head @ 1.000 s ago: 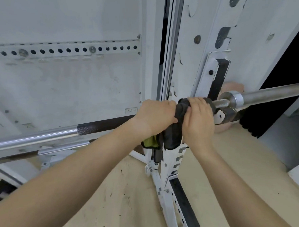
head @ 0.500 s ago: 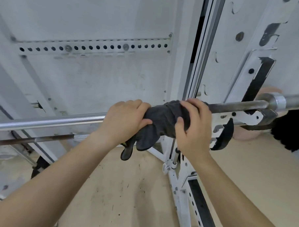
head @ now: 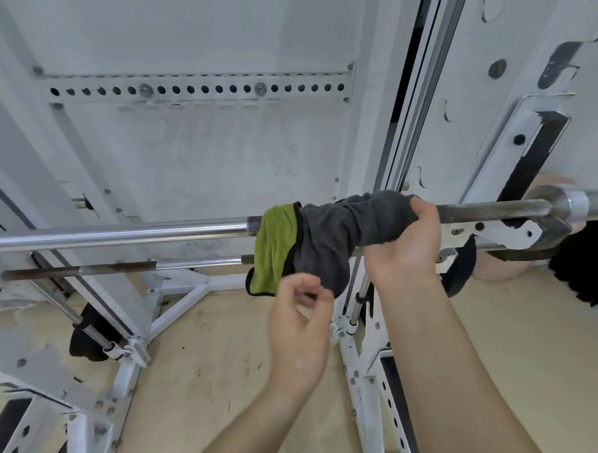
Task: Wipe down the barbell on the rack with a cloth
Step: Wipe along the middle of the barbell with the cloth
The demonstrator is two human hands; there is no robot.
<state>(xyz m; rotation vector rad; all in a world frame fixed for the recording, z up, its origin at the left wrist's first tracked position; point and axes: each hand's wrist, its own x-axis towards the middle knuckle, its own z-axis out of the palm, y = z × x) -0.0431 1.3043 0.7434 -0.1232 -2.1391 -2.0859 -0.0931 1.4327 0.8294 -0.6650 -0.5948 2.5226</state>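
Note:
The steel barbell (head: 126,236) runs across the view and rests in a white rack hook (head: 503,231) at the right. A grey cloth with a green side (head: 328,238) is draped over the bar near the middle. My right hand (head: 404,244) grips the cloth's right end around the bar. My left hand (head: 302,325) hangs below the cloth, off the bar, fingers loosely curled with nothing in them. The bar under the cloth is hidden.
A white rack upright (head: 373,383) with holes stands just below my right hand. A second thinner rusty bar (head: 117,268) runs below the barbell. White frame struts (head: 181,300) and a perforated wall rail (head: 201,88) lie behind. The floor is beige.
My left hand has let go of the cloth and dropped below the bar. The cloth's green side now shows, hanging loose at its left end.

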